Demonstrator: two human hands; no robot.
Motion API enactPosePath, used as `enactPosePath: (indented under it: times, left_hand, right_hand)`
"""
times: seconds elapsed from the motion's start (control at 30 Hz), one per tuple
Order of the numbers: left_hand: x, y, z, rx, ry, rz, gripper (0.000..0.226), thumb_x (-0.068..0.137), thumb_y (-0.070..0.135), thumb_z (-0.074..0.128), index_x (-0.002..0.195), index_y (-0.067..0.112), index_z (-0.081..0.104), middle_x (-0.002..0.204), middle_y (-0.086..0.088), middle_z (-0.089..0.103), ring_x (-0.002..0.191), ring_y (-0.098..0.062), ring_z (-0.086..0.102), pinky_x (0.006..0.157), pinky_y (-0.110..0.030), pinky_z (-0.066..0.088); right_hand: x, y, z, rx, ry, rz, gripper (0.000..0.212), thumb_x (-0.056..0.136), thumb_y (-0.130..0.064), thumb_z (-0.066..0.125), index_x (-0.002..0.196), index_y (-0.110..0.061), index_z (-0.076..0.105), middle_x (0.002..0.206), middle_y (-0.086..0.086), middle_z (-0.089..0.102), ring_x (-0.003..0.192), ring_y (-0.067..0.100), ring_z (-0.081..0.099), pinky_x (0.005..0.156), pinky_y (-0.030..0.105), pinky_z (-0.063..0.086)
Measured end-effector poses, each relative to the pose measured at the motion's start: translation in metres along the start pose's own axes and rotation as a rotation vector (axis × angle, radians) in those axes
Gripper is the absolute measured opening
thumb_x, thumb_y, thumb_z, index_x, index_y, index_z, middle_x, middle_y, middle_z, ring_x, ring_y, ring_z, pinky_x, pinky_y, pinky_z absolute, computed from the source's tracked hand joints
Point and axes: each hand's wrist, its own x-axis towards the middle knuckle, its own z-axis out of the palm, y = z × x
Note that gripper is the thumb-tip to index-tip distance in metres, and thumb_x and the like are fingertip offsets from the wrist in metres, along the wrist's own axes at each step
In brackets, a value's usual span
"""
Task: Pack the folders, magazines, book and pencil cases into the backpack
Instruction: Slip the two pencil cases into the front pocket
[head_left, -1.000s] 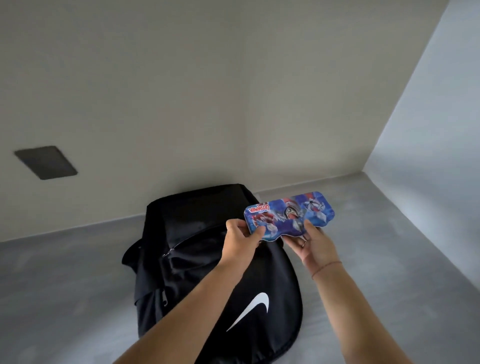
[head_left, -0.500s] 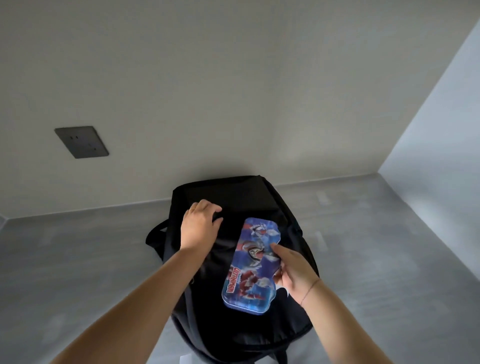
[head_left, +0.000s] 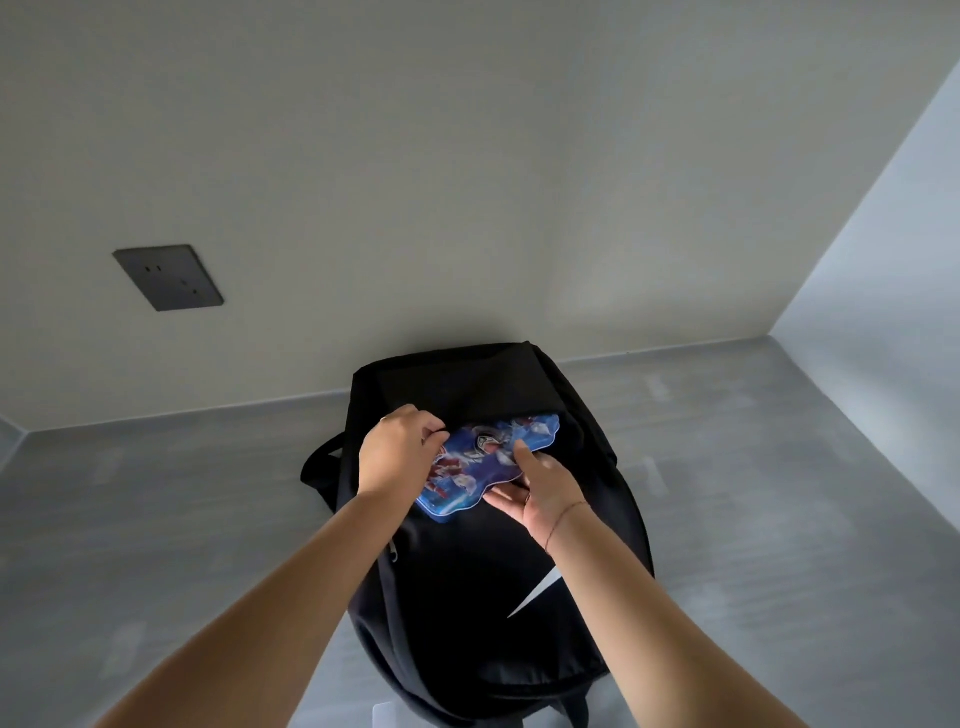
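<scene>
A black backpack (head_left: 488, 571) with a white swoosh lies flat on the grey counter (head_left: 779, 493), close to the wall, and a dark wall socket (head_left: 169, 278) sits up on the left. A blue pencil case (head_left: 483, 462) with cartoon pictures rests tilted on the top part of the backpack, its far end tucked at the dark flap there. The left hand (head_left: 397, 454) pinches the black cloth right beside the pencil case, and the right hand (head_left: 537, 493) holds the case's near edge, thumb on top and fingers underneath
</scene>
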Motion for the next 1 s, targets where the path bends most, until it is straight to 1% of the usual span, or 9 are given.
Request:
enactPosePath:
  times: [0.1, 0.17, 0.37, 0.47, 0.6, 0.7, 0.8, 0.9, 1.0]
  left_hand:
    - [-0.002, -0.002, -0.001, -0.004, -0.010, 0.021, 0.015, 0.087, 0.021, 0.064, 0.097, 0.013, 0.073, 0.094, -0.002, 0.067, 0.082, -0.016, 0.063, 0.069, -0.024, 0.045]
    - [-0.003, -0.002, -0.002, -0.006, -0.009, 0.035, 0.015, 0.087, 0.020, 0.065, 0.097, 0.012, 0.073, 0.094, -0.002, 0.067, 0.082, -0.017, 0.063, 0.070, -0.025, 0.046]
    - [0.003, -0.003, -0.010, 0.015, -0.056, 0.040, 0.016, 0.086, 0.020, 0.066, 0.098, 0.011, 0.072, 0.095, -0.003, 0.066, 0.085, -0.018, 0.063, 0.070, -0.028, 0.048]
    - [0.004, -0.004, -0.013, 0.027, -0.054, 0.057, 0.017, 0.087, 0.021, 0.065, 0.099, 0.011, 0.072, 0.097, -0.003, 0.066, 0.086, -0.018, 0.063, 0.071, -0.029, 0.049]
    - [0.001, -0.004, -0.014, 0.034, -0.055, 0.088, 0.017, 0.087, 0.020, 0.064, 0.098, 0.010, 0.072, 0.096, -0.004, 0.066, 0.085, -0.017, 0.063, 0.067, -0.024, 0.045]
    - [-0.001, -0.006, -0.014, 0.043, -0.040, 0.115, 0.015, 0.087, 0.018, 0.065, 0.096, 0.008, 0.072, 0.093, -0.005, 0.066, 0.082, -0.019, 0.063, 0.065, -0.024, 0.042]
    - [-0.001, -0.007, -0.016, 0.034, -0.009, 0.137, 0.013, 0.086, 0.015, 0.066, 0.093, 0.007, 0.072, 0.091, -0.006, 0.066, 0.079, -0.021, 0.064, 0.064, -0.024, 0.044]
    - [-0.003, -0.001, -0.016, 0.031, -0.009, 0.155, 0.012, 0.086, 0.014, 0.065, 0.093, 0.006, 0.072, 0.091, -0.006, 0.065, 0.078, -0.020, 0.064, 0.064, -0.025, 0.046]
    - [-0.001, -0.004, -0.017, 0.032, 0.015, 0.125, 0.011, 0.086, 0.014, 0.065, 0.091, 0.008, 0.072, 0.090, -0.005, 0.065, 0.077, -0.020, 0.063, 0.062, -0.024, 0.041]
  right_hand:
    - [-0.010, 0.009, 0.001, -0.136, -0.138, 0.042, 0.037, 0.088, -0.015, 0.062, 0.121, -0.011, 0.046, 0.108, 0.019, 0.065, 0.085, 0.033, 0.070, 0.068, 0.044, 0.058]
    - [-0.013, 0.010, 0.004, -0.213, -0.171, 0.018, 0.036, 0.087, -0.011, 0.063, 0.120, -0.008, 0.047, 0.106, 0.019, 0.067, 0.080, 0.030, 0.071, 0.065, 0.041, 0.059]
    - [0.001, -0.008, 0.008, -0.168, 0.022, -0.056, 0.023, 0.087, -0.004, 0.062, 0.107, 0.002, 0.053, 0.086, 0.019, 0.067, 0.070, 0.030, 0.069, 0.059, 0.041, 0.058]
    - [0.004, -0.010, 0.011, -0.146, 0.073, -0.045, 0.025, 0.085, -0.003, 0.064, 0.108, 0.002, 0.055, 0.086, 0.019, 0.067, 0.071, 0.030, 0.069, 0.053, 0.039, 0.057]
    - [0.008, -0.010, 0.013, -0.087, 0.106, -0.028, 0.028, 0.084, -0.002, 0.065, 0.110, 0.003, 0.057, 0.087, 0.020, 0.066, 0.073, 0.031, 0.067, 0.054, 0.042, 0.055]
    - [0.010, -0.011, 0.016, -0.062, 0.123, -0.022, 0.027, 0.084, -0.001, 0.065, 0.109, 0.004, 0.056, 0.093, 0.021, 0.065, 0.074, 0.032, 0.066, 0.058, 0.044, 0.054]
    - [0.012, -0.012, 0.024, -0.029, 0.153, -0.035, 0.020, 0.083, 0.001, 0.065, 0.101, 0.003, 0.057, 0.099, 0.023, 0.064, 0.082, 0.034, 0.066, 0.066, 0.046, 0.055]
    - [0.015, -0.006, 0.041, 0.014, 0.206, -0.068, 0.027, 0.081, -0.001, 0.068, 0.105, 0.003, 0.058, 0.102, 0.023, 0.066, 0.083, 0.035, 0.068, 0.064, 0.044, 0.058]
    - [0.015, -0.004, 0.049, -0.010, 0.201, -0.069, 0.028, 0.082, -0.006, 0.068, 0.107, 0.002, 0.058, 0.100, 0.022, 0.066, 0.080, 0.033, 0.069, 0.072, 0.042, 0.059]
